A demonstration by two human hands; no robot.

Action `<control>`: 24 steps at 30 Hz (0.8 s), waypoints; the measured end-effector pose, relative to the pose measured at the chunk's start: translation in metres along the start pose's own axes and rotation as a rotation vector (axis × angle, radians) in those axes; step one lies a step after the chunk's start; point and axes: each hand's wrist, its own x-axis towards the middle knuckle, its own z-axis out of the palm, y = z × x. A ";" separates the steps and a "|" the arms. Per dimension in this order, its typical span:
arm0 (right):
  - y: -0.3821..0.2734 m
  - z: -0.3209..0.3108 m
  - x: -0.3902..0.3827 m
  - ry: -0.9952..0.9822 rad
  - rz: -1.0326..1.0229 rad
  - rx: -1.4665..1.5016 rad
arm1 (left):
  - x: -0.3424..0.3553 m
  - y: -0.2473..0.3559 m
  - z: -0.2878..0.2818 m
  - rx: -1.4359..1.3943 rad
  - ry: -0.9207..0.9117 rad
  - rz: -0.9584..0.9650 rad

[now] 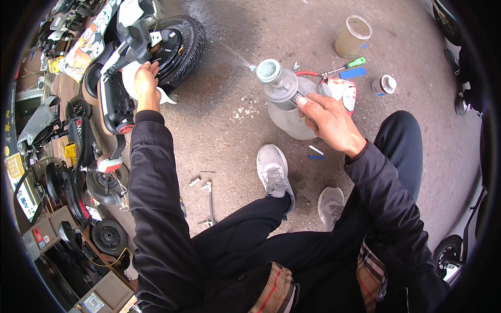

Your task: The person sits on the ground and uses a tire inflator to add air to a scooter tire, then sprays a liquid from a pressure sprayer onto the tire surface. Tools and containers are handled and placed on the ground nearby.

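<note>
My right hand (326,117) is wrapped round the handle of a translucent pump spray bottle (292,117) with a pale green cap. A fine jet of liquid leaves its nozzle (253,68) toward the black tyre (194,49) of a white scooter at the upper left. My left hand (146,82) reaches to that scooter beside the wheel, its fingers stretched out over the white mudguard (168,98). Whether the fingertips press on it cannot be made out. The ground by the tyre is dark and wet.
A tub of murky liquid (354,37), a green-handled screwdriver (356,62), a blue strip (353,73) and a small can (385,85) are at the right. A wrench-like metal tool (210,201) lies near my shoes. Parked scooters (107,175) line the left side. Someone stands far right.
</note>
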 end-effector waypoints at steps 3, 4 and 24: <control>0.004 0.001 -0.002 -0.048 -0.035 -0.118 | -0.004 0.004 0.003 0.000 0.001 0.005; 0.006 0.002 -0.003 -0.063 -0.038 -0.167 | -0.006 0.005 0.004 0.003 0.010 -0.003; 0.002 0.004 0.000 -0.080 -0.100 -0.187 | -0.021 0.015 0.013 0.048 -0.018 0.000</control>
